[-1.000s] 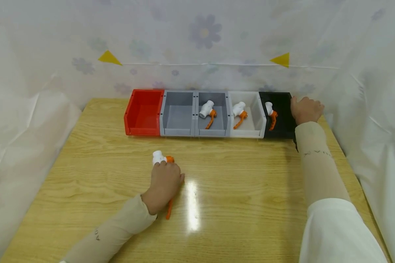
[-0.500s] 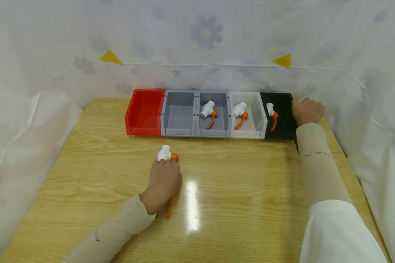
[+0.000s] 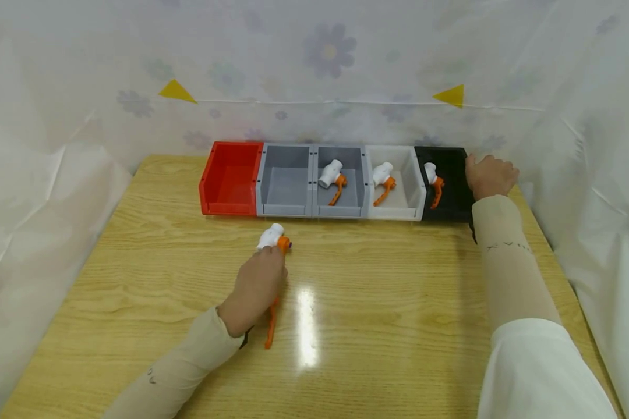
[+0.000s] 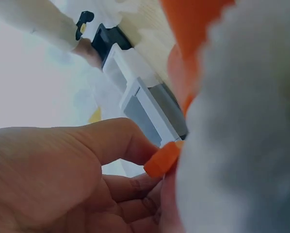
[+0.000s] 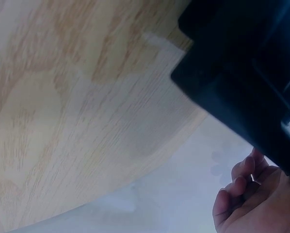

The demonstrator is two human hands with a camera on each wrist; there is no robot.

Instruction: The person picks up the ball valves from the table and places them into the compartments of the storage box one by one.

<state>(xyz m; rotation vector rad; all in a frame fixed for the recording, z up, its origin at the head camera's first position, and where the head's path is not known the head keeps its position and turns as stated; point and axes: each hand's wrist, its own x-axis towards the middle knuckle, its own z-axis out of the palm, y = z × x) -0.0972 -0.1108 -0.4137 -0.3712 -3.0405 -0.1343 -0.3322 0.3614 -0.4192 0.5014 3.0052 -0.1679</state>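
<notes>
My left hand (image 3: 257, 285) grips a white valve with an orange handle (image 3: 270, 235), just in front of the bins. In the left wrist view, thumb and fingers pinch an orange part (image 4: 162, 159). Another orange lever (image 3: 271, 329) shows from beneath the left hand, its other end hidden. Very near the left wrist camera is a blurred white body (image 4: 242, 126). At the far right, my right hand (image 3: 490, 176) holds the black bin (image 3: 457, 183) by its outer side wall. From the right wrist, its curled fingers (image 5: 237, 187) appear beside that wall, thumb hidden.
Left of the black bin stand a white bin (image 3: 416, 195), two grey bins (image 3: 285, 189) and a red bin (image 3: 230, 180), joined in a row. One similar valve (image 3: 331, 174) each lies in the right grey, white and black bins. Behind hangs a flowered sheet (image 3: 293, 58).
My left hand has tilted and moved the white valve forward and to the right, nearer the bins. The orange lever beneath stays put, and the right hand keeps its place at the black bin.
</notes>
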